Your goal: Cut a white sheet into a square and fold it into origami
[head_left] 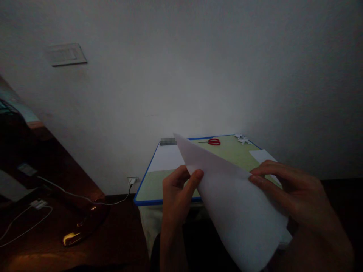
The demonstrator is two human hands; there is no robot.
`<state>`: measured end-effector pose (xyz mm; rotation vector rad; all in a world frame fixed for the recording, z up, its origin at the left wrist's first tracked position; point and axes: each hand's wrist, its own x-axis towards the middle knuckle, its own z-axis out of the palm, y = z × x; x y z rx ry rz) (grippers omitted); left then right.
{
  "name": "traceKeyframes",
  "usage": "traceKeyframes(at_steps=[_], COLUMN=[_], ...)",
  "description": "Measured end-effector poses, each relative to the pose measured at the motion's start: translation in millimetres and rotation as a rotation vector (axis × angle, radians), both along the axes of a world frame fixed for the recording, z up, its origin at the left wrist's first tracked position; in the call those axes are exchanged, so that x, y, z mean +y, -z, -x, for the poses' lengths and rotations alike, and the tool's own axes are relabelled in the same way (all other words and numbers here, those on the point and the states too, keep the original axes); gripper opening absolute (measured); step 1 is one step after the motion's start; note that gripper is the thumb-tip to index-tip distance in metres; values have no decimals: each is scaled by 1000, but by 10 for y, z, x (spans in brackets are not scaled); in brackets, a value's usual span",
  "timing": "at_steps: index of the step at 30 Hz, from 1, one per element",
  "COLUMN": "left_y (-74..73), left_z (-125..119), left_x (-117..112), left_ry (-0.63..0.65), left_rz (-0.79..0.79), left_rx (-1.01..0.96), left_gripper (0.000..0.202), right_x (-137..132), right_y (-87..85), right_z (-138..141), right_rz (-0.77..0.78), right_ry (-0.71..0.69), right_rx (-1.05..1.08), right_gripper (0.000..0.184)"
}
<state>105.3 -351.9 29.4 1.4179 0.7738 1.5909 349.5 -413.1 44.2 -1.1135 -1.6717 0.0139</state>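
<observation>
Pinching a folded sheet [227,196] (white, held tilted), the left hand [177,192] and right hand [289,192] hovered over the near worktop [227,153]; scissors [213,141] lay far.

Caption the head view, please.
Left hand and right hand hold a white paper sheet at a blue-edged green table.

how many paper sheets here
3: folded sheet in left hand and right hand; flat sheet on the table at left; small sheet at right, partly behind the right hand. Others may be hidden.
</observation>
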Motion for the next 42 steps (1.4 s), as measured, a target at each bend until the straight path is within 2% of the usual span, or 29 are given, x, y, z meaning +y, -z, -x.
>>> traceKeyframes(at_steps=[7, 13, 17, 20, 28, 34, 38, 42], left_y=[51, 76, 99, 153, 290, 315, 317, 288], left_z=[80, 68, 29, 25, 75, 4, 11, 6], left_x=[24, 38, 120, 206, 414, 476, 481, 460], left_ry=[-19, -59, 46, 101, 32, 51, 7, 22], left_rz=[-18, 12, 57, 108, 118, 141, 118, 120], left_rx=[132, 34, 13, 37, 173, 180, 216, 229], left_gripper=[27, 26, 29, 30, 45, 36, 41, 37], right_x=[24, 62, 157, 250, 519, 615, 617, 619], right_y=[-2, 12, 58, 124, 343, 384, 402, 412], right_z=[-31, -16, -24, -31, 57, 38, 28, 11], right_rz=[-10, 30, 44, 88, 231, 203, 215, 219], right_ry=[-45, -75, -54, -37, -48, -13, -21, -7], right_rx=[-31, -9, 30, 69, 277, 387, 388, 447], right_gripper=[4, 8, 9, 11, 15, 16, 16, 16])
